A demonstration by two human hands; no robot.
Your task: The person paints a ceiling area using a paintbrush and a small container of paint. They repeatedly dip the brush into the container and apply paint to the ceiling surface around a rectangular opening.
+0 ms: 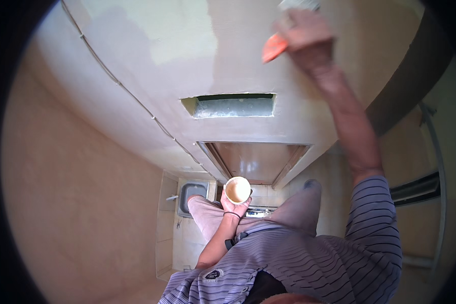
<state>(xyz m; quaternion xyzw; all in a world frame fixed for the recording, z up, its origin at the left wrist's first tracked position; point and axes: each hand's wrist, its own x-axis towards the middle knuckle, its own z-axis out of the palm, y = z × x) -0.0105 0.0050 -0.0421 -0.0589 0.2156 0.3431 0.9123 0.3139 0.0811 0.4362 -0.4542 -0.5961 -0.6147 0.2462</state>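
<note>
My left hand point(233, 206) is wrapped round a small pale tub point(238, 190), held upright at waist height. Light brownish liquid shows inside it. Raised high at the upper right, my right hand point(309, 33) grips a paintbrush point(275, 48) by its orange handle. The white brush head point(299, 5) points away from me, up against the wall point(248, 61) or very near it; motion blur hides whether it touches. Patches of lighter and darker colour cover that wall.
A rectangular opening point(233, 106) cuts into the wall above a brown door point(256, 161). Thin cable point(111, 76) runs down the wall at left. Below are a grey basin point(191, 191) and tiled floor point(187, 243). A pipe point(441, 172) stands at far right.
</note>
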